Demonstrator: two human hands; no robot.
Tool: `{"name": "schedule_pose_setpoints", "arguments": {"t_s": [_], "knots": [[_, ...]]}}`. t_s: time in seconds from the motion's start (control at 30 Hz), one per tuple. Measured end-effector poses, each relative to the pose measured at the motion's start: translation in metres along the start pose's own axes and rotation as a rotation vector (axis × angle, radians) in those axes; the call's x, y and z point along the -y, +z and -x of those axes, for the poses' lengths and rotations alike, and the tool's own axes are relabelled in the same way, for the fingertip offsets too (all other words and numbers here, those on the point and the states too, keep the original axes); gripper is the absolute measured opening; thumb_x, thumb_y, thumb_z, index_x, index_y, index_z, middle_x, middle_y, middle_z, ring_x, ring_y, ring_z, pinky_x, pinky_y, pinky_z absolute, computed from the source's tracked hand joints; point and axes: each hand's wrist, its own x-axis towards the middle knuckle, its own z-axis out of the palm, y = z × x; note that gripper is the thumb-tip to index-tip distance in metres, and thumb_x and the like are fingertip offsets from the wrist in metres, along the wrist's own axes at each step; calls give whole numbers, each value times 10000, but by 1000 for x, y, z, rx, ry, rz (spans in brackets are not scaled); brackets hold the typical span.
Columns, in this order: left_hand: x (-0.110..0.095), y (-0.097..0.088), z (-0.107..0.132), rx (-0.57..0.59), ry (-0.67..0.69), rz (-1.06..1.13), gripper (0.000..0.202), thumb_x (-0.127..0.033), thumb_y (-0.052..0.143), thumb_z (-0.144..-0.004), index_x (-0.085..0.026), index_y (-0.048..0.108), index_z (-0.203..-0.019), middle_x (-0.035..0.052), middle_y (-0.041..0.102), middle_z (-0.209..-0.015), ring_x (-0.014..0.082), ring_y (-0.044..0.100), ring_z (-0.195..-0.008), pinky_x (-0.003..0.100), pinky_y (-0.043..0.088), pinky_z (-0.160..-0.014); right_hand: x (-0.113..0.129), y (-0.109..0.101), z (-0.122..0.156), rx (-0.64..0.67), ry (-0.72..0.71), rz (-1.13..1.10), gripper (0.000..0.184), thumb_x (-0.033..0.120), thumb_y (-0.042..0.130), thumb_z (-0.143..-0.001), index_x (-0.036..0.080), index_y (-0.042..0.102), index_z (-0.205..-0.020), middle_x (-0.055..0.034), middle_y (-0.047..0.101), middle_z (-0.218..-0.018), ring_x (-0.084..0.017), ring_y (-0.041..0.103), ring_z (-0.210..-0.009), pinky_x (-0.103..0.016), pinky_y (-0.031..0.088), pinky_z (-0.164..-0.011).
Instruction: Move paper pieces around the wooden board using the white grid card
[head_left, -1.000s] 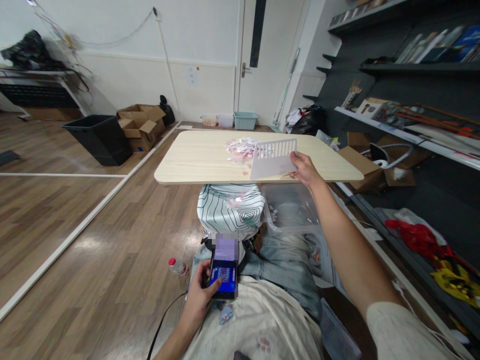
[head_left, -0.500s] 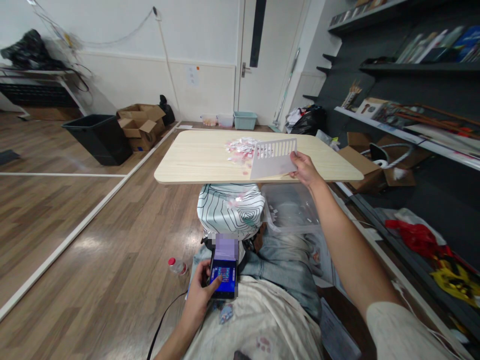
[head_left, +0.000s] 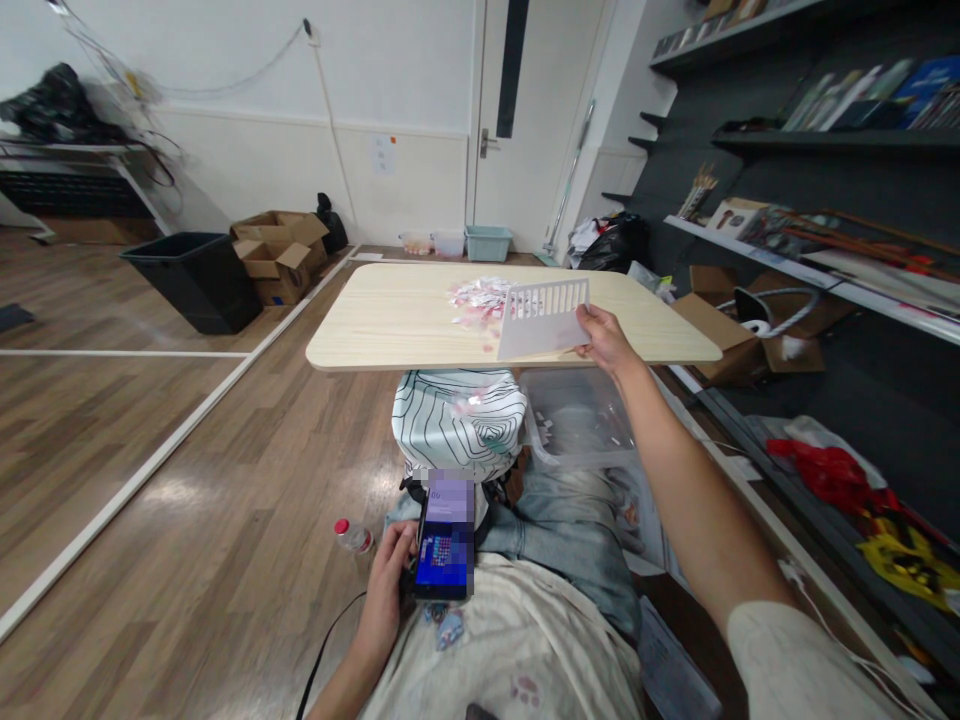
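Note:
My right hand (head_left: 602, 337) grips the right edge of a white plastic board with a row of slots along its top (head_left: 531, 330). The board is tilted up over the front edge of the light wooden table (head_left: 390, 320). Just behind it lies a loose pile of small white and red pieces (head_left: 478, 298), partly covered by the board. Down at my lap, my left hand (head_left: 388, 572) is closed at the left edge of a smartphone (head_left: 444, 565) with a lit blue screen. Some of those fingers are hidden by the phone.
Under the table's front edge are a patterned cloth-covered bag (head_left: 457, 420) and a clear plastic bin (head_left: 577, 425) holding a few small pieces. A red-capped bottle (head_left: 352, 535) is on the left. Shelves (head_left: 817, 260) with open cardboard boxes (head_left: 750, 330) line the right side.
My left thumb has come off the phone screen and moved left to the phone's edge. The right hand and the slotted board have hardly moved; the view has shifted slightly.

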Motion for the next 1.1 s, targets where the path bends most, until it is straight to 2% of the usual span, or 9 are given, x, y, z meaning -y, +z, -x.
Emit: {"name": "schedule_pose_setpoints", "arguments": {"t_s": [0.1, 0.23, 0.33, 0.43, 0.53, 0.7, 0.87, 0.97, 1.1], "knots": [[0, -3, -5, 3, -20, 17, 714, -911, 897, -682, -233, 717, -816, -23, 556, -729, 163, 475, -688, 292, 435, -655, 0, 0, 0, -1, 0, -18, 685, 813, 959, -739, 249, 666, -994, 20, 664, -778, -110, 556, -557, -181, 370, -373], [-10, -7, -15, -25, -67, 17, 745, -913, 910, -638, -235, 690, -855, -41, 560, -713, 136, 453, -633, 263, 387, -590, -1, 0, -1, -9, 2, -11, 662, 802, 945, -767, 248, 662, -994, 17, 663, -780, -112, 554, -558, -181, 361, -371], [-27, -7, -30, -68, 7, 11, 735, -909, 892, -658, -242, 657, -859, -50, 542, -684, 132, 432, -597, 261, 347, -544, -1, 1, -1, -16, 6, 3, 648, 801, 932, -778, 252, 659, -989, 14, 657, -779, -117, 551, -559, -186, 354, -371], [-53, -5, -53, -126, 148, 46, 675, -854, 864, -745, -238, 665, -936, -47, 558, -702, 137, 450, -616, 256, 352, -549, -1, 0, -1, -18, 2, 7, 644, 803, 930, -779, 254, 665, -988, 9, 659, -782, -124, 555, -569, -188, 352, -374], [-88, 1, -81, -188, 258, 108, 680, -864, 811, -771, -233, 662, -977, -30, 587, -734, 142, 502, -652, 250, 354, -562, -1, -1, -1, -10, -2, 8, 649, 811, 929, -774, 258, 667, -991, 8, 667, -787, -123, 550, -568, -189, 361, -377], [-144, 9, -125, -171, 318, 170, 744, -954, 704, -751, -238, 654, -950, -10, 596, -747, 146, 541, -604, 272, 337, -531, -2, -1, -1, -7, -3, 25, 659, 830, 914, -778, 264, 661, -1000, 23, 645, -761, -113, 527, -547, -189, 370, -380], [-182, 17, -157, -144, 352, 194, 735, -959, 648, -782, -232, 649, -887, 24, 667, -742, 138, 539, -575, 265, 289, -501, -3, -1, -1, -10, -3, 8, 694, 845, 931, -736, 259, 652, -981, 31, 636, -745, -103, 511, -535, -182, 349, -370], [-192, 16, -170, -219, 376, 184, 633, -873, 667, -817, -246, 586, -797, 30, 686, -704, 140, 531, -572, 255, 296, -514, -3, -2, -1, -6, 1, 4, 703, 847, 939, -726, 261, 653, -989, 38, 637, -744, -101, 519, -537, -176, 361, -371], [-189, 8, -180, -306, 354, 100, 498, -692, 726, -809, -262, 503, -692, 20, 643, -626, 159, 560, -596, 256, 312, -545, -2, -1, -2, -14, 13, 10, 691, 840, 928, -746, 263, 637, -990, 45, 636, -752, -100, 538, -546, -170, 367, -375]]}}
